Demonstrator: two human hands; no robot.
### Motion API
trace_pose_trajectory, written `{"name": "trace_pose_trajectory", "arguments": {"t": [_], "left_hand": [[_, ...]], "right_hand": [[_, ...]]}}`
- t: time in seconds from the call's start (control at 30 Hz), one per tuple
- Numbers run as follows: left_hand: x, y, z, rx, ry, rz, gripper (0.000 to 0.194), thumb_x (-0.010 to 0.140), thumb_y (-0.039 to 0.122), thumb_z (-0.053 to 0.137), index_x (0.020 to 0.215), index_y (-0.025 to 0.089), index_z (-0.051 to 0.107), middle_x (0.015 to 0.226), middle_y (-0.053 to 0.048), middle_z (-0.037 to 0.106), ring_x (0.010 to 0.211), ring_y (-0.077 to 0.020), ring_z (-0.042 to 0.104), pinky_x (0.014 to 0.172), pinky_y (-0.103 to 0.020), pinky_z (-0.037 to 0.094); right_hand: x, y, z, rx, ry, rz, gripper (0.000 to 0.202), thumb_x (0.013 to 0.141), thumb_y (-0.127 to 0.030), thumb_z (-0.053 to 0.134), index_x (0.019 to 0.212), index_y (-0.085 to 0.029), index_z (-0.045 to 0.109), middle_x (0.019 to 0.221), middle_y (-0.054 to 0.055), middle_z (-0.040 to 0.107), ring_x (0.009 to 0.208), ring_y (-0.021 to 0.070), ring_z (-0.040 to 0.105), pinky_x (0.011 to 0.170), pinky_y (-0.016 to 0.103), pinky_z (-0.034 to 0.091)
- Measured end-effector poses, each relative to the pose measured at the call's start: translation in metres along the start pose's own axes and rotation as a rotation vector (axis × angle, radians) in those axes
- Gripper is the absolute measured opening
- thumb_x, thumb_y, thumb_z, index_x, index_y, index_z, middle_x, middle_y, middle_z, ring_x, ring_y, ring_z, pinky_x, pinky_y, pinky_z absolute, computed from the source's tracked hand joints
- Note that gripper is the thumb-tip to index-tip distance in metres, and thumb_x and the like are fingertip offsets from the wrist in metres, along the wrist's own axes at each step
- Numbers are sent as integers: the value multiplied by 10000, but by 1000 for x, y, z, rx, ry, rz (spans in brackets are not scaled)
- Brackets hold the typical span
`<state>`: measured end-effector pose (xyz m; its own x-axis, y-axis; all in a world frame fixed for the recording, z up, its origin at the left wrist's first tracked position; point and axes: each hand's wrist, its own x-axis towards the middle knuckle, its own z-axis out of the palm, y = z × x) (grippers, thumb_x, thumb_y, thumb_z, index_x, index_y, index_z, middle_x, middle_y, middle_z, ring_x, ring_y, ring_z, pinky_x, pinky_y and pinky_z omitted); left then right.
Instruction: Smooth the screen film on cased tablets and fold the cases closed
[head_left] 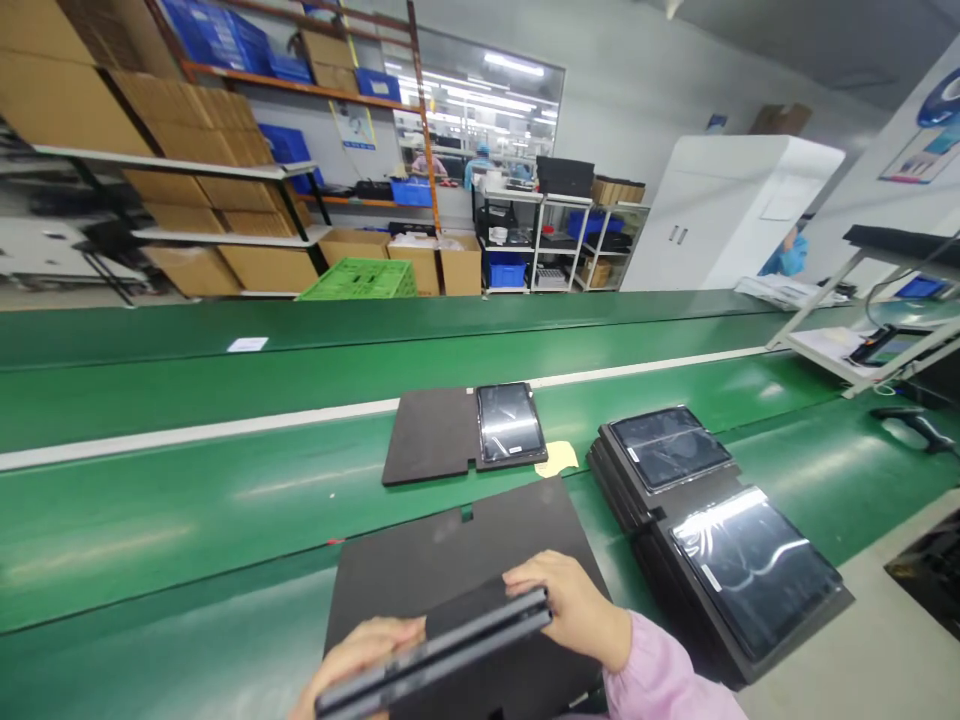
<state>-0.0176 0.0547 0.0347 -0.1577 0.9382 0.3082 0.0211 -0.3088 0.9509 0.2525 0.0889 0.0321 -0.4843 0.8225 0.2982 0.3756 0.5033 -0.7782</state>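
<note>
At the bottom middle, both hands hold two thin dark tablets [442,655] edge-up, pressed face to face and tilted. My left hand [360,655] is closed on their left end, partly cut off by the frame. My right hand [566,600], in a pink sleeve, is closed on the far right corner. Beneath them lies a black foam sheet [390,580] with a small notch in its far edge. Farther off, a film-covered tablet [511,424] rests on the right half of another foam sheet [431,435].
At right, stacked foam trays [622,490] carry two film-wrapped tablets, a far one [670,447] and a near one [757,565]. A yellow paper [557,459] lies on the green bench [187,500]. A handheld scanner [915,425] and white rack [825,355] stand farther right.
</note>
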Motion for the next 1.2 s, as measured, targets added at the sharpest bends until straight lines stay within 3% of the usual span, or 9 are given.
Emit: {"name": "trace_pose_trajectory", "arguments": {"t": [0.1, 0.13, 0.27, 0.37, 0.5, 0.63, 0.77, 0.97, 1.2], "left_hand": [[38, -11, 24, -111, 397, -433, 444, 556, 534, 747, 773, 168, 621, 741, -11, 673, 681, -168, 636, 612, -268, 560], [50, -16, 36, -149, 399, -568, 488, 554, 570, 726, 817, 177, 607, 776, 2, 669, 681, -152, 626, 618, -261, 550], [74, -40, 81, -80, 363, -608, 637, 627, 617, 638, 1015, 114, 602, 1034, -118, 641, 921, -204, 614, 814, -318, 517], [72, -43, 96, -1, 318, -549, 714, 679, 511, 656, 1290, 205, 449, 1350, -104, 456, 1216, -238, 460, 1053, -401, 363], [73, -31, 92, 8, 167, -425, 509, 706, 502, 617, 1137, 233, 600, 1336, -33, 490, 1272, -204, 407, 1135, -345, 254], [79, -28, 80, -35, 170, -433, 568, 736, 469, 584, 1234, 209, 503, 1295, -72, 523, 1217, -205, 465, 1081, -372, 325], [82, -35, 72, -118, 162, -515, 540, 711, 419, 635, 1175, 161, 537, 1232, -114, 561, 1127, -225, 539, 971, -341, 423], [84, -34, 69, -189, 147, -532, 493, 698, 408, 653, 1110, 152, 564, 1131, -110, 609, 1038, -221, 583, 842, -305, 480], [87, -29, 68, -118, 96, -561, 403, 716, 366, 596, 1066, 173, 539, 1101, -78, 598, 1051, -220, 552, 904, -322, 433]], "right_hand": [[8, -24, -3, -102, 34, 55, 178, 738, -300, 585, 846, -159, 581, 634, 5, 579, 574, 181, 543, 586, 284, 392], [14, -35, -6, -103, 32, 80, 239, 716, -299, 580, 906, -154, 579, 581, -16, 538, 524, 174, 517, 553, 276, 376], [43, -69, -10, -113, 13, 314, 311, 698, -218, 516, 1000, -159, 560, 577, -23, 560, 516, 186, 553, 532, 259, 384], [58, -70, 2, -195, -45, 449, 281, 727, -195, 525, 999, -139, 569, 755, 59, 650, 709, 260, 633, 647, 309, 438], [68, -46, 24, -118, -32, 493, 198, 782, -246, 536, 947, -144, 577, 628, 27, 595, 622, 237, 599, 602, 303, 414], [86, -20, 40, 256, 104, 425, 228, 874, -349, 420, 768, -171, 516, 604, 2, 519, 555, 169, 528, 536, 269, 392], [113, -4, 46, 647, 132, 479, 304, 784, -398, 496, 987, -172, 475, 684, -14, 499, 453, 126, 466, 388, 237, 401], [133, -2, 41, 772, 22, 527, 392, 675, -297, 510, 1037, -147, 510, 474, -84, 426, 389, 104, 426, 375, 200, 396], [134, 1, 38, 846, -39, 547, 360, 651, -286, 528, 984, -157, 480, 470, -99, 439, 369, 85, 420, 380, 183, 392]]}}
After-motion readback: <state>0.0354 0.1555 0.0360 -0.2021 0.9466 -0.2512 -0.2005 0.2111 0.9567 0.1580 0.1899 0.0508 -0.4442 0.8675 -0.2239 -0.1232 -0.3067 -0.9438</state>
